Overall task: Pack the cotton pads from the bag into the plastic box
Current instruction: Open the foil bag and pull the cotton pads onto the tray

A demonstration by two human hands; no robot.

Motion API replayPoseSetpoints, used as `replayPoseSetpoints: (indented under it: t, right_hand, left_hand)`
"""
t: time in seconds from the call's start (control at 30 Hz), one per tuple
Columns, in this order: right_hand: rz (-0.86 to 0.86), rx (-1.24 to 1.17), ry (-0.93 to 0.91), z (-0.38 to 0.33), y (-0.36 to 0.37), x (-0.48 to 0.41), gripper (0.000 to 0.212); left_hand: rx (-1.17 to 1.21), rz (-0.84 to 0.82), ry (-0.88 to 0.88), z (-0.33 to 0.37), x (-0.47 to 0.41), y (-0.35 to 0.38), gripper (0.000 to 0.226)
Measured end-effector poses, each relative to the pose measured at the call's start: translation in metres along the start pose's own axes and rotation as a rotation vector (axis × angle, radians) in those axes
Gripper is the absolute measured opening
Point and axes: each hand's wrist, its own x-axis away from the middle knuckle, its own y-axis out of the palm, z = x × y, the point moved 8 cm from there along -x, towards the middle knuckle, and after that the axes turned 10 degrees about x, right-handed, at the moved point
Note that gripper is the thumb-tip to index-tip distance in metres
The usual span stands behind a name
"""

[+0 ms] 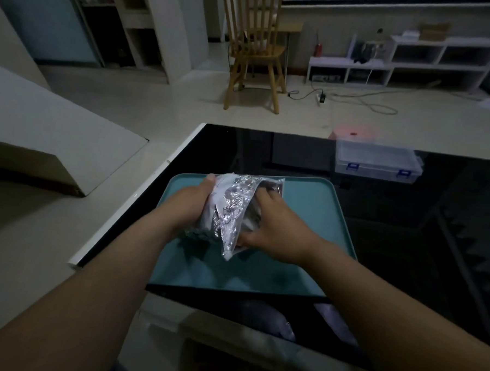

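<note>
bag (231,210), crinkly silver film, was held just above teal tray (307,217); print too blurred to read | left hand (193,208) gripped its left side | right hand (270,223) gripped its right side, fingers tucked into its mouth | plastic box (377,164), clear, blue latches, stood beyond tray's far right corner

Dim room, murky frame: the foil bag (231,213) catches glare, the black table (254,149) mirrors faintly, a pink flare (354,133) glows beyond, and the edges bow.
</note>
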Motion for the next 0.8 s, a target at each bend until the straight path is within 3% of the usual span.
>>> replayPoseSetpoints:
  t: [0.07,0.17,0.23,0.33,0.53,0.67,0.8]
  right_hand:
    - [-0.036,-0.023,-0.055,-0.008,0.004,-0.004,0.082]
    - [-0.1,-0.103,-0.148,-0.021,0.013,-0.005,0.054]
    - [-0.164,-0.09,-0.128,-0.025,0.019,-0.004,0.042]
    - [-0.235,0.006,-0.085,-0.026,0.029,-0.002,0.04]
    - [-0.013,-0.103,-0.047,-0.027,0.005,-0.001,0.025]
    - [0.124,-0.089,0.02,-0.015,-0.016,-0.002,0.037]
    - [0.108,-0.004,0.083,0.012,-0.028,0.004,0.044]
  left_hand:
    - [0.083,-0.012,-0.048,-0.009,-0.005,-0.002,0.07]
    - [0.198,-0.11,-0.054,-0.014,-0.007,0.005,0.053]
    - [0.237,-0.18,-0.045,-0.011,-0.005,0.007,0.056]
    - [0.27,-0.194,-0.071,-0.018,-0.005,0.01,0.067]
    - [0.221,-0.06,0.111,-0.008,-0.008,-0.003,0.049]
    - [0.195,0.034,0.188,-0.007,-0.015,-0.027,0.045]
    - [0.166,0.132,0.192,-0.009,-0.013,-0.048,0.043]
